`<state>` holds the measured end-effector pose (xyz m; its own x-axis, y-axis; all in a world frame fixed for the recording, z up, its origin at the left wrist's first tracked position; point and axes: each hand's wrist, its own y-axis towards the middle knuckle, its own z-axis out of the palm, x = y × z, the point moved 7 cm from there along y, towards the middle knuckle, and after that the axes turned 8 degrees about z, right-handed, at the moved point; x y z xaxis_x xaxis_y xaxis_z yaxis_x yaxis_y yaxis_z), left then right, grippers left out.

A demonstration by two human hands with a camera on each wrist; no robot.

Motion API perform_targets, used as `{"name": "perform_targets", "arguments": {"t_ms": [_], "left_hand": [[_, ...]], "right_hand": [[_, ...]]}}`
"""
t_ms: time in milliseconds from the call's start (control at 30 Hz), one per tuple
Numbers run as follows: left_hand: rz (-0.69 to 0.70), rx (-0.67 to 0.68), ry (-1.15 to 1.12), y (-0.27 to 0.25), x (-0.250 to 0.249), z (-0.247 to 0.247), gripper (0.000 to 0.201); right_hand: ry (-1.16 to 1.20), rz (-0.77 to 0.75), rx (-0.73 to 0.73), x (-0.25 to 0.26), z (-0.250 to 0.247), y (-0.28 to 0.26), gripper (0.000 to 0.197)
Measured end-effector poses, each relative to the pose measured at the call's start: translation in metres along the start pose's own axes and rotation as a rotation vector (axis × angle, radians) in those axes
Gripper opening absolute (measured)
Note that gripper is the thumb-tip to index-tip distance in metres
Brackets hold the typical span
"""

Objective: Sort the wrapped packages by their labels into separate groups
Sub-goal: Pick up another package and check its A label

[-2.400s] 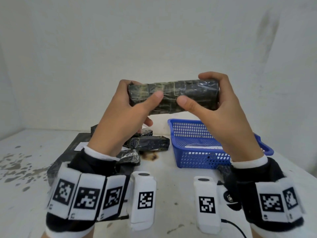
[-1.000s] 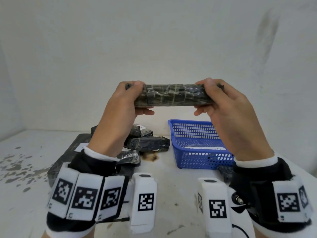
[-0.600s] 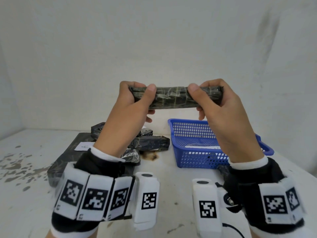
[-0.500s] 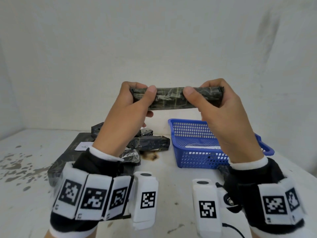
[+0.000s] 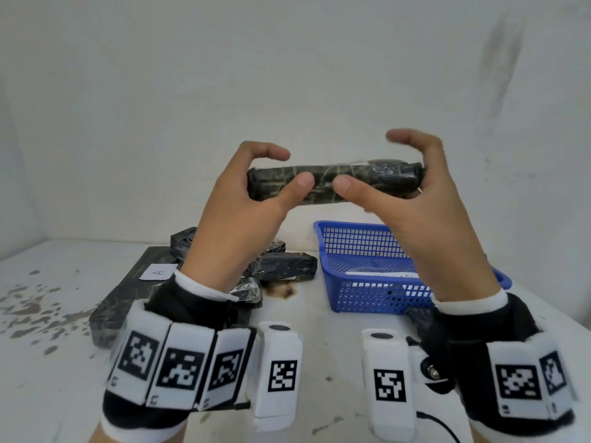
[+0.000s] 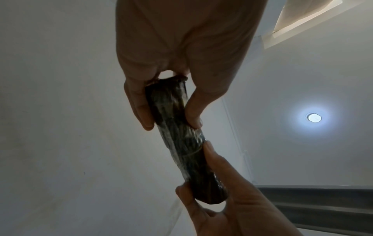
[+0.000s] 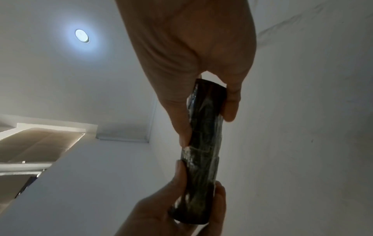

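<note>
A long dark cylindrical package wrapped in clear film (image 5: 332, 183) is held level in the air above the bench (image 5: 319, 318), long axis running left to right, presumably for label inspection. It is pinched at its ends by the left hand (image 5: 243, 212) and right hand (image 5: 425, 212); a blue plastic mesh basket (image 5: 361, 295) stands below.

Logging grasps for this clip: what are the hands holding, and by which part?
One wrapped package, held level above the table: left hand grips its left end, right hand its right end.
</note>
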<state>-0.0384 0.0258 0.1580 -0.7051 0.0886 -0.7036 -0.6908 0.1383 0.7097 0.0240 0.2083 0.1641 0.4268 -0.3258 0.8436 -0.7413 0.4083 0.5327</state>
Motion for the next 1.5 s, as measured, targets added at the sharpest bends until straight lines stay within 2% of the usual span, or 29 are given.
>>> {"name": "perform_targets", "arguments": {"t_ms": [67,133,267,333,467,667,833,1033,1233,1333,1500], "left_hand": [[0.018,0.011,-0.001,0.000,-0.001,0.000,0.042],[0.020,0.020,-0.015,0.000,-0.001,0.000,0.047],[-0.053,0.001,-0.087,0.001,0.003,0.000,0.034],[-0.037,-0.030,-0.102,0.003,0.003,-0.003,0.030],[-0.069,-0.026,-0.109,0.005,0.008,-0.005,0.039],[-0.085,-0.049,-0.144,0.007,0.012,-0.008,0.018],[-0.062,-0.038,-0.096,0.007,0.010,-0.007,0.009],[-0.062,0.001,-0.052,0.002,0.005,-0.004,0.012],[-0.065,-0.012,-0.032,0.001,0.004,-0.004,0.038],[-0.076,-0.030,-0.046,0.002,0.005,-0.006,0.048],[-0.084,-0.011,-0.028,0.001,0.003,-0.006,0.040]], "right_hand": [[0.056,0.007,-0.006,0.000,-0.003,0.001,0.075],[0.080,0.021,-0.002,0.000,-0.004,0.002,0.072],[0.117,0.037,0.031,-0.001,-0.003,0.004,0.052],[0.139,0.039,0.048,-0.004,-0.004,0.007,0.053],[0.137,0.034,0.065,-0.007,-0.005,0.010,0.043],[0.123,0.013,0.066,-0.001,-0.007,0.007,0.021],[0.053,-0.024,0.077,0.001,-0.002,0.003,0.014],[0.017,-0.041,0.085,0.001,0.003,0.002,0.006],[0.017,-0.046,0.080,0.001,0.006,0.001,0.019],[-0.004,-0.057,0.089,0.003,0.007,-0.001,0.034],[-0.050,-0.061,0.079,0.004,0.005,-0.001,0.043]]}}
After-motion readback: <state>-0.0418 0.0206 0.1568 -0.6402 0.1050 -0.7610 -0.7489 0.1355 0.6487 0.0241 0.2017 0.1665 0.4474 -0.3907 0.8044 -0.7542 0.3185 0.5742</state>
